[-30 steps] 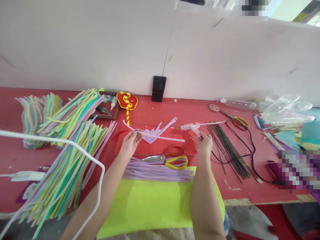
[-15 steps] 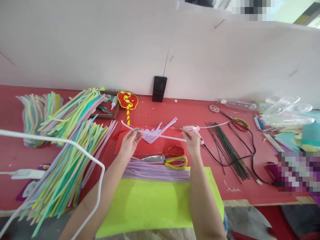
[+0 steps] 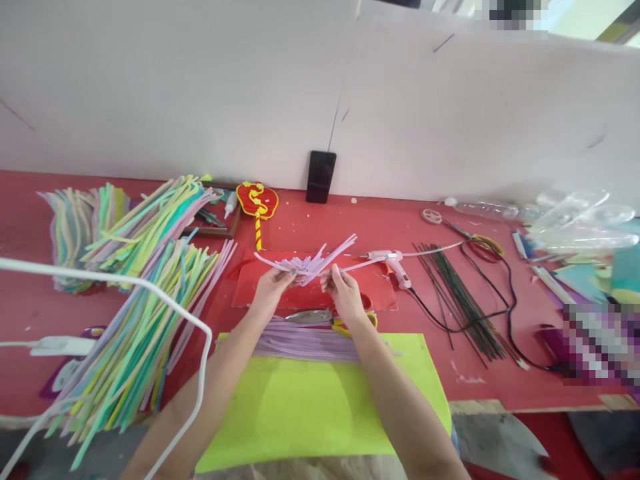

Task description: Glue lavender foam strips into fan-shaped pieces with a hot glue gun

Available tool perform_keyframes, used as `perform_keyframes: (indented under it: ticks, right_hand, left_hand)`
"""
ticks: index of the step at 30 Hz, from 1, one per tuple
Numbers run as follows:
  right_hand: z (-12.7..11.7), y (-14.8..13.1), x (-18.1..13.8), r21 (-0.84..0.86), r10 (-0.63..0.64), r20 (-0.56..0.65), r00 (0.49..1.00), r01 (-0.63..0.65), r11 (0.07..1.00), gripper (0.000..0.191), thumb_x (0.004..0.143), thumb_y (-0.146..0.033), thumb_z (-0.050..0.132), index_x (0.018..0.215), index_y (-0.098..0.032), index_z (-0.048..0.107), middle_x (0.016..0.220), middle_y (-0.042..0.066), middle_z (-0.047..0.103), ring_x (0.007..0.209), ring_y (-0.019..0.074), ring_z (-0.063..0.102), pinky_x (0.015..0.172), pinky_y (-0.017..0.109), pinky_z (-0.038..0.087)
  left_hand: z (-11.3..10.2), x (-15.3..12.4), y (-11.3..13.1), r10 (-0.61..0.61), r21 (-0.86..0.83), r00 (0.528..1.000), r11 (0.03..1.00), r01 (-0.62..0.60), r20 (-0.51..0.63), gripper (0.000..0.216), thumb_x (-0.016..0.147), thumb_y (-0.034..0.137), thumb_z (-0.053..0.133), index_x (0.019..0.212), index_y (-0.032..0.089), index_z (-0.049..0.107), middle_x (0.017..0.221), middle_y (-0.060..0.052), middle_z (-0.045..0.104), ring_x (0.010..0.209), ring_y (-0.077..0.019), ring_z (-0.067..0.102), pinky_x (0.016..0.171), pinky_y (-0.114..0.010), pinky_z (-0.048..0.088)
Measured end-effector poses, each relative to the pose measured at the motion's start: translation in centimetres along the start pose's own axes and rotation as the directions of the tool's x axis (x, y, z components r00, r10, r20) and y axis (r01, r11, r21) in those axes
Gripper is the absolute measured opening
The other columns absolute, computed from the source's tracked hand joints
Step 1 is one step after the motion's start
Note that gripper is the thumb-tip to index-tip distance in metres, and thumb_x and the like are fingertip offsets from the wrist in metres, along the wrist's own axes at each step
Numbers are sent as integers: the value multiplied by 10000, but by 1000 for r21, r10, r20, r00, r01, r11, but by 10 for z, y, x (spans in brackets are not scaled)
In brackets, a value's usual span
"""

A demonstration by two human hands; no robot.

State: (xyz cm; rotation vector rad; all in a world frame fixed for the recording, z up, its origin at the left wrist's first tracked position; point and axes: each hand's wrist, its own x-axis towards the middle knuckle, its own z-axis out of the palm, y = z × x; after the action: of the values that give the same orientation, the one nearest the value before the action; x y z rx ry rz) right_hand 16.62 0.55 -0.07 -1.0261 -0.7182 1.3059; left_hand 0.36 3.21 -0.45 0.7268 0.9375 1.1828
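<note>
- We pinch a long, thin, lavender fuzzy stem (image 3: 363, 265) in our left hand (image 3: 276, 285), thumb and fingertips together on it towards its left end.
- Our right hand (image 3: 344, 290) is closed on the same stem further along, with the right end running on past our fingers.
- We have this stem slightly bowed, in front of a V-shaped piece of layered lavender stems (image 3: 306, 265); we cannot tell whether they touch.
- Under our hands lies a flat, red rectangular board (image 3: 385, 295), on the red tabletop (image 3: 380, 227).
- Near the stem's right end, we see a pale pink glue gun (image 3: 393, 259) lying on its side, nozzle pointing left, black cord (image 3: 440, 328) trailing right.
- Just below our hands are silver-bladed scissors with red and yellow handles (image 3: 307, 317), partly hidden by our right hand.
- They rest on a bundle of straight lavender stems (image 3: 305, 345), beside which a yellow-green sheet (image 3: 320, 400) spreads towards us.
- Well to our left lie loose, many-coloured pastel stems (image 3: 145, 347).
</note>
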Motion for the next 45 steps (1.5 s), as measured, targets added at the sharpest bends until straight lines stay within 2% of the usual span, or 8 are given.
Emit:
perform_keyframes:
  ticks: [6, 11, 16, 19, 28, 33, 38, 45]
  right_hand:
    - [-4, -4, 0, -19, -50, -77, 996, 48, 999, 394, 715, -570, 658, 739, -178, 620, 643, -4, 589, 582, 104, 522, 544, 233, 444]
    - [-8, -8, 0, -64, -106, -98, 990, 100, 993, 382, 741, -569, 631, 749, -189, 604, 671, -4, 584, 598, 105, 520, 582, 242, 456]
    - [-5, -10, -3, -131, -116, -28, 993, 111, 985, 381, 773, -585, 585, 758, -204, 585, 698, 1, 594, 605, 121, 535, 586, 263, 464]
    - [-4, -11, -5, -200, -185, 37, 982, 188, 962, 377, 819, -576, 534, 738, -209, 572, 712, 7, 596, 613, 130, 543, 586, 274, 466]
    - [-3, -14, -21, -533, -389, 364, 846, 531, 659, 331, 947, -416, 380, 813, -223, 614, 815, 36, 617, 764, 159, 586, 722, 318, 497]
    - [-1, -14, -23, -540, -424, 568, 706, 708, 456, 270, 953, -299, 383, 902, -237, 641, 909, 74, 653, 878, 181, 617, 802, 351, 512]
    - [-4, -8, -19, -544, -441, 670, 598, 799, 257, 245, 938, -230, 409, 951, -235, 654, 953, 87, 676, 859, 187, 621, 763, 342, 518]
    - [-7, -3, -20, -544, -399, 726, 559, 823, 164, 267, 945, -212, 392, 1004, -238, 651, 1025, 89, 674, 890, 182, 617, 772, 337, 518]
  left_hand:
    - [-7, 4, 11, 95, -82, 988, 991, -105, -118, 391, 517, 358, 850, 756, 136, 634, 772, -48, 732, 711, -170, 700, 746, -290, 550]
    - [-11, 5, 12, 98, -110, 984, 987, -115, -146, 369, 558, 334, 832, 780, 142, 608, 823, -65, 738, 760, -177, 707, 757, -289, 544]
    - [-13, 5, 11, 86, -143, 984, 984, -108, -154, 292, 642, 276, 783, 812, 162, 575, 861, -62, 741, 794, -169, 708, 801, -303, 535]
    - [-13, 5, 14, 70, -185, 983, 978, -101, -168, 220, 672, 226, 752, 789, 165, 575, 838, -46, 742, 759, -149, 707, 806, -294, 535]
    - [-20, 9, 16, 33, -218, 973, 972, -84, -229, 86, 768, 197, 628, 795, 159, 556, 868, -92, 743, 865, -182, 705, 880, -342, 513]
    - [-23, 11, 19, 58, -203, 962, 972, -114, -266, 94, 803, 218, 595, 783, 172, 515, 913, -105, 737, 927, -192, 695, 922, -346, 487]
    - [-25, 10, 20, 70, -205, 954, 970, -133, -290, 117, 845, 242, 563, 775, 176, 496, 890, -101, 742, 914, -189, 700, 892, -327, 504]
    - [-27, 10, 24, 22, -247, 938, 962, -114, -347, 167, 915, 230, 477, 804, 147, 569, 876, -98, 741, 863, -161, 706, 838, -277, 521]
